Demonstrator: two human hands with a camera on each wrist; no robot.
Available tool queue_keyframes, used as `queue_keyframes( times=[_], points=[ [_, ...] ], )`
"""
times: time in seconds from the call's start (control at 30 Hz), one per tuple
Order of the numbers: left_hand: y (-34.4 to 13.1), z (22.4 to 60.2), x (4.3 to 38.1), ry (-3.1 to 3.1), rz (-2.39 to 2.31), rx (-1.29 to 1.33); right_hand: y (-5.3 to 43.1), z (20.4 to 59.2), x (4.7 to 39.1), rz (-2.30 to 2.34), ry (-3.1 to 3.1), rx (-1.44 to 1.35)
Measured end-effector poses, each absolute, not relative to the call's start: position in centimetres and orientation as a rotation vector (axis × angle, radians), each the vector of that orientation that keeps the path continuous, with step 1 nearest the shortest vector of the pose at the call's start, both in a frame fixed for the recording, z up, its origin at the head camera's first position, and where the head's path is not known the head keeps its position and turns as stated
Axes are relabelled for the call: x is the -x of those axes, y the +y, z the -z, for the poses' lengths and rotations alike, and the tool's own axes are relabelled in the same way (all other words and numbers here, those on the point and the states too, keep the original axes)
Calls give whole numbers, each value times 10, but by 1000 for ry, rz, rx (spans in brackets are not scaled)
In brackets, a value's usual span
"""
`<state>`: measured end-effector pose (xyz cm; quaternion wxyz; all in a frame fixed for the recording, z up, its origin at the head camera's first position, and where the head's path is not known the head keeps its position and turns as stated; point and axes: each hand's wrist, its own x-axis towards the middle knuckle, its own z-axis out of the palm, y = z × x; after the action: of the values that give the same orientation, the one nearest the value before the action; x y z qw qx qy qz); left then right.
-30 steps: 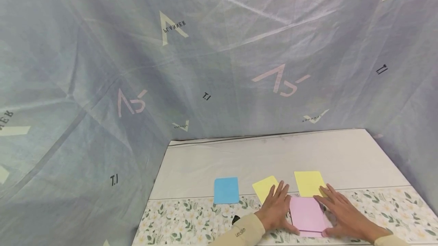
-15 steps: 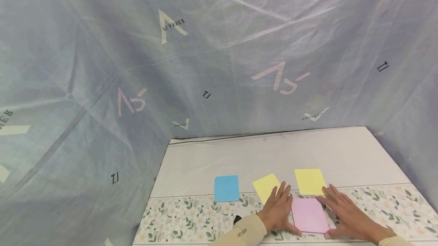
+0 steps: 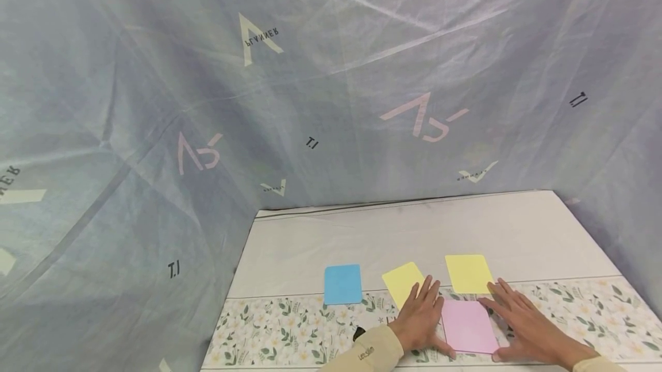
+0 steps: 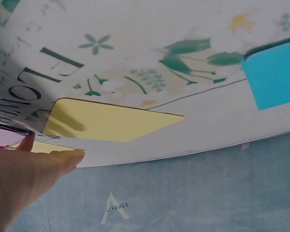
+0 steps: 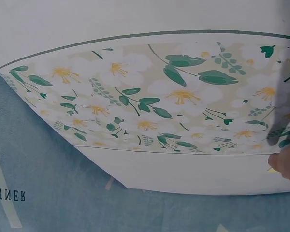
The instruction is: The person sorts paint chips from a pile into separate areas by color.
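A pink square card [image 3: 469, 327] lies flat on the flower-patterned cloth in front of me; along its near edge a thin darker line shows. To its left, my left hand [image 3: 418, 320] has its thumb by the near corner and its index finger by the far one, the other fingers stretched forward over a tilted yellow square card [image 3: 403, 282]. My right hand [image 3: 527, 326] frames the right side likewise, thumb at the near corner. Its fingertips reach the corner of a second yellow square card [image 3: 469, 274]. In the right wrist view only a fingertip [image 5: 280, 164] shows.
A blue square card [image 3: 343, 284] lies further left on the cloth [image 3: 289, 332]. Beside my left sleeve is a small black object [image 3: 358, 333], its kind unclear. Grey-blue fabric [image 3: 331, 102] with printed letters hangs behind and at both sides of the table.
A second pink edge stuck out at the near side of the pink card a second ago; now the edges nearly line up. Both hands stay around it, barely shifted.
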<state>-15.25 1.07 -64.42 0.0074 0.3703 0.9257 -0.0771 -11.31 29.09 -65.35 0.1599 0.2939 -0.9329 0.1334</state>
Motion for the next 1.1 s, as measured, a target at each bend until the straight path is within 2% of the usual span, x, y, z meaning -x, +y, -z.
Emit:
queue_keyframes(
  times=[0.53, 0.8, 1.1],
  points=[
    [10, 645, 151, 2879, 206, -1200, 294, 653, 108, -453, -2698, -830],
    [-3, 641, 159, 2872, 21, -1152, 299, 642, 107, -481, -2838, -646],
    [-34, 641, 181, 2955, -126, -1051, 330, 641, 109, -626, -2902, -458]
  ],
)
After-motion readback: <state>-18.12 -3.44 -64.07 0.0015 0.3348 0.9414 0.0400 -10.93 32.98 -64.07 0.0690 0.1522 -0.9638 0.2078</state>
